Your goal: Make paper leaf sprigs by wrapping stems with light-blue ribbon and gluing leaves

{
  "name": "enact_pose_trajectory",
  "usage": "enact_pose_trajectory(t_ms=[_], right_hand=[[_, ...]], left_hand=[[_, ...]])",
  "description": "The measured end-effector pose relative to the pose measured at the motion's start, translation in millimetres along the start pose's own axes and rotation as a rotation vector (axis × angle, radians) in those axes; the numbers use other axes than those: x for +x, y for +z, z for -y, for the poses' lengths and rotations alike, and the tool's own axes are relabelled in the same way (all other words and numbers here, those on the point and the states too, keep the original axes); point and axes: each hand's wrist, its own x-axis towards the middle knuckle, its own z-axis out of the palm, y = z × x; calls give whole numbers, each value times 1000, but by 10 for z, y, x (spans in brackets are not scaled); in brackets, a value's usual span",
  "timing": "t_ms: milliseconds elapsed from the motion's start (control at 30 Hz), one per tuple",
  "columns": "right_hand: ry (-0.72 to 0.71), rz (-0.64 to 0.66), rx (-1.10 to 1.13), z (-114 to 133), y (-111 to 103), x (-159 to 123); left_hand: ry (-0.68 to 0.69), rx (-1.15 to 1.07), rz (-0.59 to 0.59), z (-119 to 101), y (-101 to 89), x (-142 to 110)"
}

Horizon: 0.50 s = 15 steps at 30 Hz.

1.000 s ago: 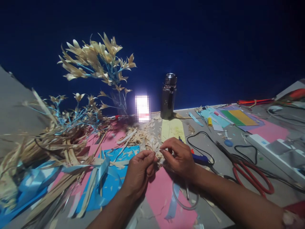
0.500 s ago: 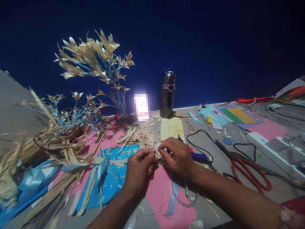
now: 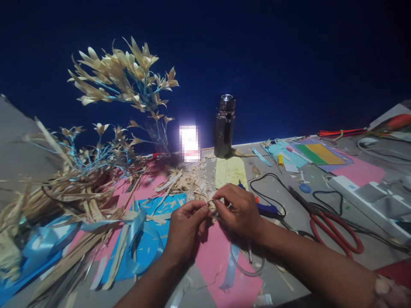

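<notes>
No words, numbers or signs can be read. The bright panel point(image 3: 190, 143) near the far edge of the surface point(image 3: 192, 280) is blurred into little squares. Any marks on the small yellow tube point(image 3: 280, 160), right of the dark bottle point(image 3: 224, 134), are too small to be read.

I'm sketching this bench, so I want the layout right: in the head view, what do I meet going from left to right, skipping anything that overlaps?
Flowers → bright panel → flask → small yellow item → blue disc → white tray.
</notes>
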Motion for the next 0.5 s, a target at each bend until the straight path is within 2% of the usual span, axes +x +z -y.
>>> enact_pose_trajectory(t_ms=[333, 400, 500], right_hand=[[31, 72, 14, 15, -5, -5], [110, 91, 56, 17, -2, 3], [367, 138, 218, 5, -3, 40]], left_hand=[[-24, -35, 17, -47, 32, 5], [-31, -54, 34, -39, 24, 4], [-67, -100, 68, -35, 11, 7]])
